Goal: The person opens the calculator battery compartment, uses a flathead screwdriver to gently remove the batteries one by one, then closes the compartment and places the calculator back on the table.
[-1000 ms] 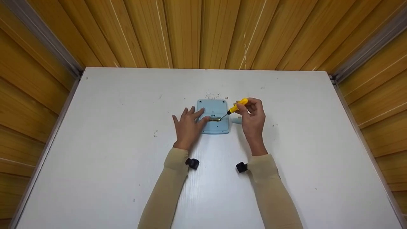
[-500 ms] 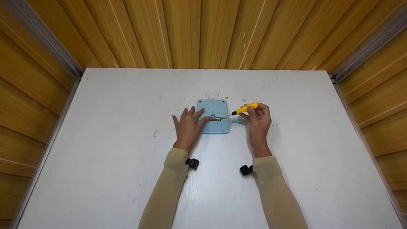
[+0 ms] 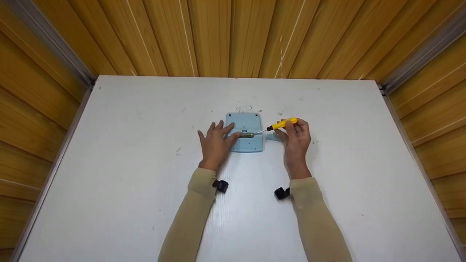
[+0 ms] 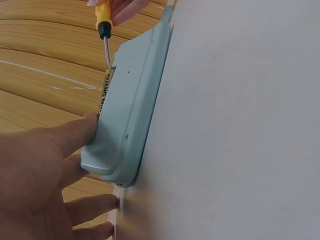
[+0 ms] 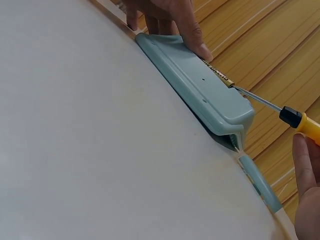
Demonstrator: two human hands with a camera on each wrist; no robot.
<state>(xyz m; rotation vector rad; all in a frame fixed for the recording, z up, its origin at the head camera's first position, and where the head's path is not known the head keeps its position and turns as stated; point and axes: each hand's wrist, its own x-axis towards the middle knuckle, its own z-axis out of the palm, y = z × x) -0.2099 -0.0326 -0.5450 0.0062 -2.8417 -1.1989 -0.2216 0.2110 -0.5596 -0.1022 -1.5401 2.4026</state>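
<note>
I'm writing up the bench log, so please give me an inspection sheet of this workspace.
Surface: white table, scuffed in places.
Job's things: blue device on the table; battery in it; screwdriver, tip at the battery's right end.
Clutter: blue piece right of the device.
Hands: left hand rests on the device, thumb at the battery; right hand holds the screwdriver.
Cables: nothing seen.
Surroundings: wood-look walls at far edge and both sides.

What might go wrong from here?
The yellow-handled metal screwdriver, its tip at the end of the gold-and-black cylindrical battery, may slip and scratch the light-blue plastic casing. The battery might jump toward the nearby left hand. The right hand could knock the light-blue plastic piece beside it.
</note>
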